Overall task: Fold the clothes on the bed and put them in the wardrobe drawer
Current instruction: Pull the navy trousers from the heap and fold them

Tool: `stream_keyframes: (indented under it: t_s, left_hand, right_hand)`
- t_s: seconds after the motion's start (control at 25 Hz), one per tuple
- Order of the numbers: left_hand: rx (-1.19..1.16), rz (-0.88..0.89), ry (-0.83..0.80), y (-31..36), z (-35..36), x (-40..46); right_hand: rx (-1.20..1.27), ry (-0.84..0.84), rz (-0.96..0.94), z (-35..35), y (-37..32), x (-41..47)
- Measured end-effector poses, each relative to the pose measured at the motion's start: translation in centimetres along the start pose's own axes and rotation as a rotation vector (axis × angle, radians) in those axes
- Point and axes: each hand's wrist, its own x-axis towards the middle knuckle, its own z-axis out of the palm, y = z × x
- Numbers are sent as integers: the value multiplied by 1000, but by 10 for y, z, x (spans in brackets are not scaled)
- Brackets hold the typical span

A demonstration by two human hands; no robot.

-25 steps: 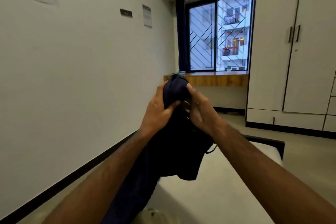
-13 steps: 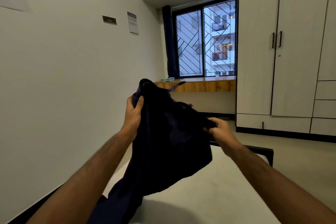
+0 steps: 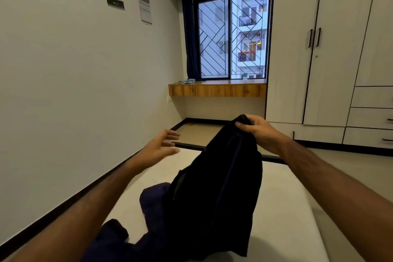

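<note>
While I'm looking down the bed (image 3: 282, 193), its pale smooth mattress runs toward a barred window (image 3: 231, 36) at the far end, plain white wall on the left, pale wardrobe (image 3: 331, 49) with drawers (image 3: 370, 117) on the right. My right hand (image 3: 258, 128) pinches the top of a dark, soft, limp garment (image 3: 214, 193), which hangs onto the mattress in the middle. My left hand (image 3: 159, 147) is spread, holding nothing, left of the cloth.
</note>
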Motion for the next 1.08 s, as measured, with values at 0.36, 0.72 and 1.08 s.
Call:
stream_keyframes:
  t_s: [0.36, 0.72, 1.08]
  left_hand:
    - [328, 25, -615, -35, 127, -1]
    - [1243, 169, 38, -21, 36, 23]
    - [1219, 439, 873, 188, -148, 63]
  right_hand:
    - [256, -258, 18, -19, -22, -29]
    - [-82, 335, 14, -87, -15, -18]
    - [47, 771, -486, -72, -152, 46]
